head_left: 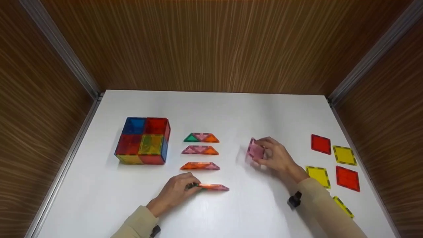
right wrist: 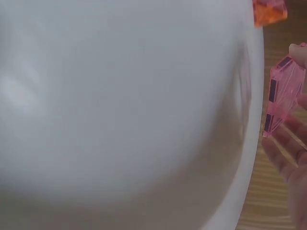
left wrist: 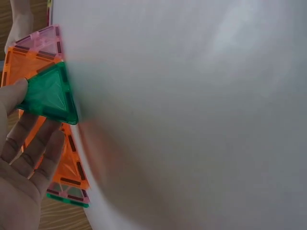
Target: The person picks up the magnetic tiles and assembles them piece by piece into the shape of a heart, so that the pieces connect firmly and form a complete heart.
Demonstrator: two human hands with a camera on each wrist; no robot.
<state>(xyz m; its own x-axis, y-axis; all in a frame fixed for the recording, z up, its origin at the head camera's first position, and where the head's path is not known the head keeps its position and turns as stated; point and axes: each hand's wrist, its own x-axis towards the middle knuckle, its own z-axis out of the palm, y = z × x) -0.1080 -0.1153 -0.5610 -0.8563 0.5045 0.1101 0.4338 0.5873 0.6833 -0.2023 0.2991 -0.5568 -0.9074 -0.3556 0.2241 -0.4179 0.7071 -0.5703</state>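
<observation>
In the head view my left hand (head_left: 175, 191) pinches the left end of a low strip of magnetic tiles (head_left: 213, 187) near the table's front. The left wrist view shows the thumb and fingers on its green triangular tile (left wrist: 50, 96), beside an orange tile (left wrist: 26, 62) and a pink one (left wrist: 45, 40). Farther right, my right hand (head_left: 277, 157) holds a pink translucent magnetic tile (head_left: 256, 150) tilted up, between thumb and fingers; its full outline is partly hidden. That pink tile (right wrist: 285, 91) also appears at the right wrist view's edge.
Three similar strips lie behind the left hand: green-pink-orange (head_left: 201, 137), pink-orange (head_left: 200, 150) and orange-pink (head_left: 200, 166). A block of coloured tile boxes (head_left: 142, 142) stands at left. Several red (head_left: 320, 144) and yellow square tiles (head_left: 344, 155) lie at right, some beside the right forearm.
</observation>
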